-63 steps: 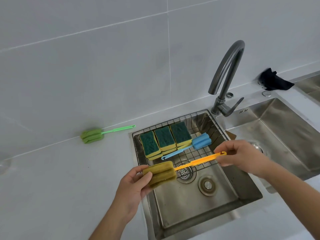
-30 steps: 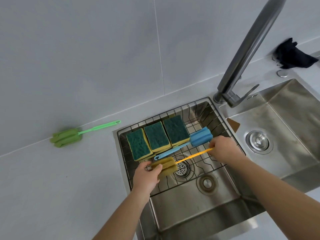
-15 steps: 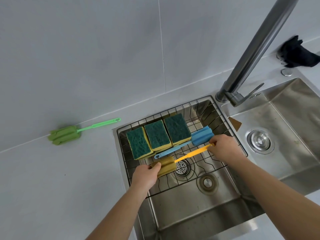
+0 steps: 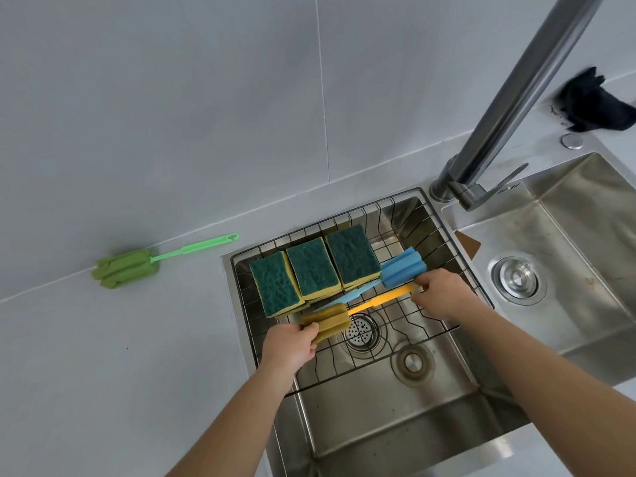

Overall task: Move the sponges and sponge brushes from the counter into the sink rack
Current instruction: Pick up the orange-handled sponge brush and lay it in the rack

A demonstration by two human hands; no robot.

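A wire sink rack [image 4: 444, 235] sits in the back of the left sink basin. Three green-topped yellow sponges [image 4: 311, 271] lie side by side in it, with a blue sponge brush [image 4: 402, 268] next to them. An orange sponge brush [image 4: 378, 302] lies low over the rack's floor, just in front of the blue one. My left hand [image 4: 290, 346] grips its yellowish foam head. My right hand [image 4: 444, 292] pinches the far end of its orange handle. A green sponge brush [image 4: 127, 268] lies on the counter at the left, against the wall.
The faucet [image 4: 509, 108] arches over the sink from the back right. A second basin [image 4: 557, 270] with a drain lies to the right. A black cloth [image 4: 592, 105] sits at the far right by the wall. Grey counter [image 4: 103, 373] spreads to the left.
Both hands carried the orange sponge brush from above the sink front down into the rack, beside the blue brush. The camera moved closer and lower.
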